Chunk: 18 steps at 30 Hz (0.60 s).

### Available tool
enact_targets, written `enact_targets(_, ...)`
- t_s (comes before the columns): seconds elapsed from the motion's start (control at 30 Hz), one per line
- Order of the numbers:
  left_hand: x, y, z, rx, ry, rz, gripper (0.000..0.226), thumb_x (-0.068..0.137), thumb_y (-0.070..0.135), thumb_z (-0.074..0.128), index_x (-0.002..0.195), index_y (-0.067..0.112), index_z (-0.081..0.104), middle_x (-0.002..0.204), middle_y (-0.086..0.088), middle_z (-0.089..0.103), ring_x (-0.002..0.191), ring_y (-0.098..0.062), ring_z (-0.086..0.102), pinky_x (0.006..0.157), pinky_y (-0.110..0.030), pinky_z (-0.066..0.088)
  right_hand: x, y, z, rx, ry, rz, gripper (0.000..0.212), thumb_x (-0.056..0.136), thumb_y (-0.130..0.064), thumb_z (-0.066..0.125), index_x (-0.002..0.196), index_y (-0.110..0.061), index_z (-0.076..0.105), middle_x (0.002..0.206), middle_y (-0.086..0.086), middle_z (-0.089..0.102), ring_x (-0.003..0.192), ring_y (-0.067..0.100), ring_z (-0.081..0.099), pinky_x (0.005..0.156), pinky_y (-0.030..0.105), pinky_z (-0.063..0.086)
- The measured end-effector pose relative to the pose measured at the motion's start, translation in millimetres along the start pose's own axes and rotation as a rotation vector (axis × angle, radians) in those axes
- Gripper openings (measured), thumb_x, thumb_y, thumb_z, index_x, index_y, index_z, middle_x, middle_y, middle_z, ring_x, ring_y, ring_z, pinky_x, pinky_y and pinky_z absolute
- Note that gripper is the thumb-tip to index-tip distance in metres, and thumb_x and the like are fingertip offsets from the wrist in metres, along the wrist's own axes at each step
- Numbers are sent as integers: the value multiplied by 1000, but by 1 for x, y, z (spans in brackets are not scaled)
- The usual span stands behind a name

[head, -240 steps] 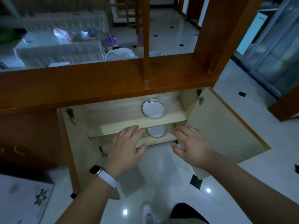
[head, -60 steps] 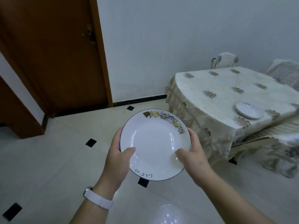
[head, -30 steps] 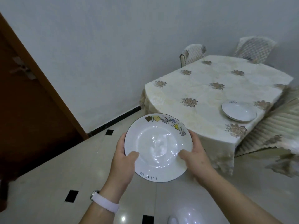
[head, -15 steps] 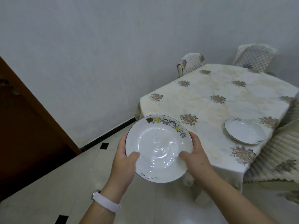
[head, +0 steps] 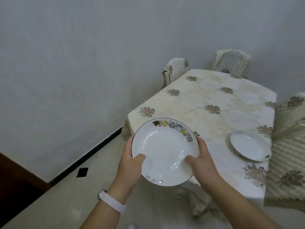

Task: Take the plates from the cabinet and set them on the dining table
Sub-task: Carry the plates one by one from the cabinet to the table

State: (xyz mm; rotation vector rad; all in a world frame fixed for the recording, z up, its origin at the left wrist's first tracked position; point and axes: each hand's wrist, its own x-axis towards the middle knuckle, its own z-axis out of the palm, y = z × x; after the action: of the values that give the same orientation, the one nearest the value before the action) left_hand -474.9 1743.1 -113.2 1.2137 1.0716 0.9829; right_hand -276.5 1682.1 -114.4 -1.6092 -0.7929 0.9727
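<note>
Two-handed hold on white round ceramic plate with cartoon rim [head: 165, 151]: left hand [head: 130, 164], right hand [head: 203, 164], fingers [head: 200, 143] pinching opposite edges, beside floral-clothed bench [head: 206, 100] carrying second white plate [head: 249, 146].

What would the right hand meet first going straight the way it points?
Probably the table: the right hand, gripping the held plate, points across its near corner. Height above it is unclear, so the hand may pass over. The other plate sits right of that line.

light: dim, flat, soft | focus: mostly sharp; edges: wide-angle bend
</note>
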Motion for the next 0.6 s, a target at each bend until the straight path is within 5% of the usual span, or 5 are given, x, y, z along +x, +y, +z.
enact_targets(0.23, 94, 23, -78, 34, -66, 50, 71, 71, 4, 52, 127, 48, 52, 117, 20, 66, 106, -3, 63, 80, -26, 53, 54, -40, 90, -3, 54, -77, 69, 80, 9, 51, 122, -46, 45, 91, -38, 57, 93, 2, 59, 73, 33, 54)
enact_targets(0.6, 186, 13, -122, 4, -112, 2, 70, 84, -10, 52, 128, 44, 53, 116, 19, 67, 105, -4, 64, 71, -19, 55, 122, -49, 152, -25, 120, -19, 65, 84, 3, 51, 127, -45, 43, 109, -16, 62, 95, 10, 61, 66, 25, 50)
